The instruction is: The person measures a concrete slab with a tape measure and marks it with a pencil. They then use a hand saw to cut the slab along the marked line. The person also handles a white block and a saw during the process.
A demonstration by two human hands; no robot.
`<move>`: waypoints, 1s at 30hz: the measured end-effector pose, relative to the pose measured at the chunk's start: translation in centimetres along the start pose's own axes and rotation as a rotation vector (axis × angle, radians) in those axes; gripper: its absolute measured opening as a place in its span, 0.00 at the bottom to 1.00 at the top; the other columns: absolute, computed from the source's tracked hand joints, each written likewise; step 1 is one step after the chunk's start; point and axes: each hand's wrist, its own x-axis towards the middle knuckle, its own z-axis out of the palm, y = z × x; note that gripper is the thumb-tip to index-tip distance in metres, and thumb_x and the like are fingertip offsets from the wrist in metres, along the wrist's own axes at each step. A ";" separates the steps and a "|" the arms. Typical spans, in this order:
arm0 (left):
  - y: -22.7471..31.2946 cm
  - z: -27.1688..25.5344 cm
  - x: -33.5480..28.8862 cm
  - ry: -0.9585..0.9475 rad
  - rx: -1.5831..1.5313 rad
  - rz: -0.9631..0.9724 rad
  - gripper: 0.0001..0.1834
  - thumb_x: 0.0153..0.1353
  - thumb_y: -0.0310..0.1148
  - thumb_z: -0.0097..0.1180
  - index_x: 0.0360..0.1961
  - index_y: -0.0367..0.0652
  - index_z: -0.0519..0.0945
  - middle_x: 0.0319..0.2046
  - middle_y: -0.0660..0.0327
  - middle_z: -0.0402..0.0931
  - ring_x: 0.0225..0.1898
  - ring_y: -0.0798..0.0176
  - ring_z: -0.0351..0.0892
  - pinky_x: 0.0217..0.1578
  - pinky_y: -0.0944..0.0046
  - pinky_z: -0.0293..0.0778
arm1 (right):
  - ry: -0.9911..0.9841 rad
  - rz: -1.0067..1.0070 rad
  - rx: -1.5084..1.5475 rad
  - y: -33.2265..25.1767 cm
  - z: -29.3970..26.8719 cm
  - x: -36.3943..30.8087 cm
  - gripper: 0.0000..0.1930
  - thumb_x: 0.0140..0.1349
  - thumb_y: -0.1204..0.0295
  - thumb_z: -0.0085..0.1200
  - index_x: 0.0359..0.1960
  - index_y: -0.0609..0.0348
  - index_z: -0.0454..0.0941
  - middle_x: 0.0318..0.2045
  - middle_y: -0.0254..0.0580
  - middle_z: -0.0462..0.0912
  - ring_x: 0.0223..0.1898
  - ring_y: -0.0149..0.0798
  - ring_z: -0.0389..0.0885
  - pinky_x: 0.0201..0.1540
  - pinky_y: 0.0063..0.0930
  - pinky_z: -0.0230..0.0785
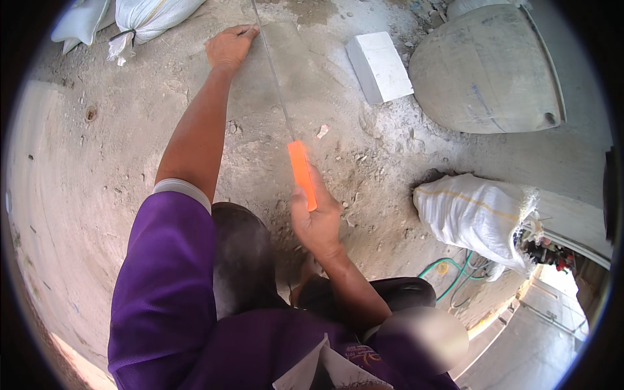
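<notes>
My right hand (316, 218) grips the orange handle (302, 175) of a handsaw, low and in front of my knees. Its thin grey blade (276, 84) shows edge-on, running up and away to the top edge of the head view. Stretched far forward, my left hand (231, 47) is closed, knuckles up, with its fingertips right beside the blade. What lies under those fingers is hidden. A dusty grey surface (296, 62) spreads beneath the blade; I cannot tell whether it is a block or the ground.
A white block (380, 68) lies at the upper right, against a large grey tub (487, 71) tipped on its side. Below the tub lies a white woven sack (471, 205), near a green hose (445, 273). More white sacks (153, 19) lie at the upper left. Grit covers the ground.
</notes>
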 end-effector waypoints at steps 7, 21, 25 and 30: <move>0.8 -0.4 -0.2 0.012 0.002 0.001 0.22 0.57 0.60 0.58 0.46 0.63 0.87 0.46 0.64 0.85 0.52 0.58 0.80 0.57 0.63 0.69 | -0.068 0.156 0.005 -1.2 -0.7 1.0 0.21 0.64 0.76 0.49 0.60 0.62 0.73 0.33 0.49 0.83 0.32 0.36 0.83 0.39 0.28 0.75; 0.5 -0.5 -0.2 0.036 -0.019 -0.013 0.20 0.56 0.56 0.60 0.45 0.63 0.88 0.46 0.62 0.85 0.49 0.56 0.82 0.53 0.62 0.73 | 0.000 0.140 -0.039 -1.5 1.2 2.3 0.21 0.64 0.73 0.49 0.60 0.59 0.74 0.29 0.51 0.82 0.26 0.36 0.82 0.33 0.29 0.75; 0.6 0.1 -0.1 -0.007 -0.032 -0.025 0.21 0.57 0.59 0.58 0.45 0.63 0.88 0.47 0.63 0.84 0.52 0.56 0.79 0.59 0.60 0.66 | 0.026 0.107 0.032 -1.5 -0.6 -1.4 0.20 0.66 0.73 0.49 0.59 0.59 0.75 0.25 0.44 0.79 0.26 0.29 0.78 0.32 0.26 0.73; -0.5 -0.6 0.3 -0.093 -0.057 0.073 0.22 0.62 0.57 0.53 0.49 0.61 0.86 0.50 0.62 0.83 0.57 0.53 0.75 0.62 0.58 0.61 | -0.046 0.174 0.002 -1.8 -0.6 0.4 0.23 0.64 0.72 0.47 0.61 0.58 0.72 0.29 0.52 0.82 0.28 0.41 0.84 0.35 0.32 0.75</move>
